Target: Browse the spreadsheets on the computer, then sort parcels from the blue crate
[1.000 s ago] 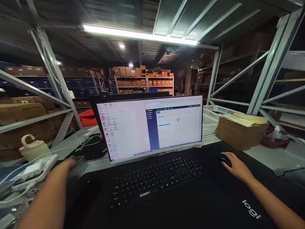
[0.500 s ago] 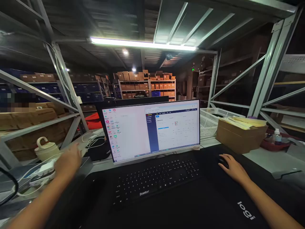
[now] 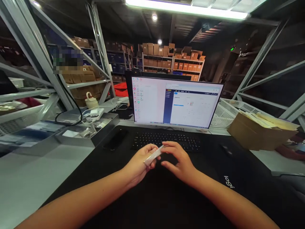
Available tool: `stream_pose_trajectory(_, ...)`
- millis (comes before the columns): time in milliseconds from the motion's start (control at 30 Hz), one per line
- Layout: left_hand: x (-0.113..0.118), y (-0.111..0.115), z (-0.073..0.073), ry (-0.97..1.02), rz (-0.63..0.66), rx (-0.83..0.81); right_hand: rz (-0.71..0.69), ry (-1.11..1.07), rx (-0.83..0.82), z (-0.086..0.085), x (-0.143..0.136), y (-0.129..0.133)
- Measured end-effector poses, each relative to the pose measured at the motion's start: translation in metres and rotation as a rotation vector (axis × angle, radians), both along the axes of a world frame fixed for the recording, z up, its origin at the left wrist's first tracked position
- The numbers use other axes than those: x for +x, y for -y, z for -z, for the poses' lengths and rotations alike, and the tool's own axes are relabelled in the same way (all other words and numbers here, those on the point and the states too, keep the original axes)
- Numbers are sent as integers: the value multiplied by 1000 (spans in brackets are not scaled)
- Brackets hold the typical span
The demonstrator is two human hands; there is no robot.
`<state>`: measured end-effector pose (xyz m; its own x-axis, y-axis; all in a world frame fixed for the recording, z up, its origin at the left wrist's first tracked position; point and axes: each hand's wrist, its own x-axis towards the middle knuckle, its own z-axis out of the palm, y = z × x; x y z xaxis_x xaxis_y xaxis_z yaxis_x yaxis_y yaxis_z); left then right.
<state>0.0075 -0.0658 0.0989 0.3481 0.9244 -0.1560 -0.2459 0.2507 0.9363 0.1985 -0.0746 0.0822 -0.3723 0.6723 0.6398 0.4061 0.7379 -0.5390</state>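
Note:
My left hand point(image 3: 143, 160) is closed around a thin, pale, flat strip point(image 3: 152, 156), held slanted above the black desk mat. What the strip is exactly, I cannot make out. Close by on the right, my right hand point(image 3: 179, 160) has its thumb and fingers apart. Its fingertips are at the strip's upper end; whether they touch it is unclear. Just beyond both hands lies the black keyboard point(image 3: 166, 139), and behind it stands a lit monitor point(image 3: 190, 105). The black mouse point(image 3: 226, 149) rests on the mat, away from my right hand.
On the left, a grey tray point(image 3: 83, 140) contains cables and small items, near a cream lidded jug point(image 3: 91, 101). A dark phone-like slab point(image 3: 116, 139) lies on the mat. At right are a cardboard box point(image 3: 247, 132) with envelopes and white baskets point(image 3: 224, 114). Metal rack posts flank the desk.
My left hand has come from the tray side to the middle and now holds the pale strip. My right hand has left the mouse and joined it. The view has turned left and down.

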Motion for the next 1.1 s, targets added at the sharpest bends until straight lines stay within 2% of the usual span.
stream_pose_trajectory(67, -1, 13, 8, 32, 34, -70, -67, -56, -89, -4, -18, 3)
stream_pose_trajectory(167, -17, 25, 17, 79, 80, -130, -68, -136, -333, -1, -26, 3)
stream_pose_trajectory(267, -33, 35, 23, 22, 108, -48, -61, -189, -578, 8, -27, 4)
stream_pose_trajectory(367, -40, 45, 29, -193, 10, 124, -95, -191, -619, 16, -27, 8)
stream_pose_trajectory(433, -40, 50, 33, -238, -32, 125, -124, -221, -570, 18, -26, 12)
stream_pose_trajectory(533, -39, 53, 38, -192, -26, 74, -134, -264, -526, 18, -22, 17)
stream_pose_trajectory(700, -37, 52, 45, -202, 33, 45, -167, -252, -762, 25, -13, 20)
stream_pose_trajectory(833, -33, 51, 53, -221, 78, 51, -106, -129, -610, 30, -12, 25)
stream_pose_trajectory(1000, -32, 50, 61, -336, 84, 60, -131, 254, -179, 28, -12, 29)
stream_pose_trajectory(1100, -32, 50, 62, -349, 69, 19, -148, 340, 10, 31, -10, 28)
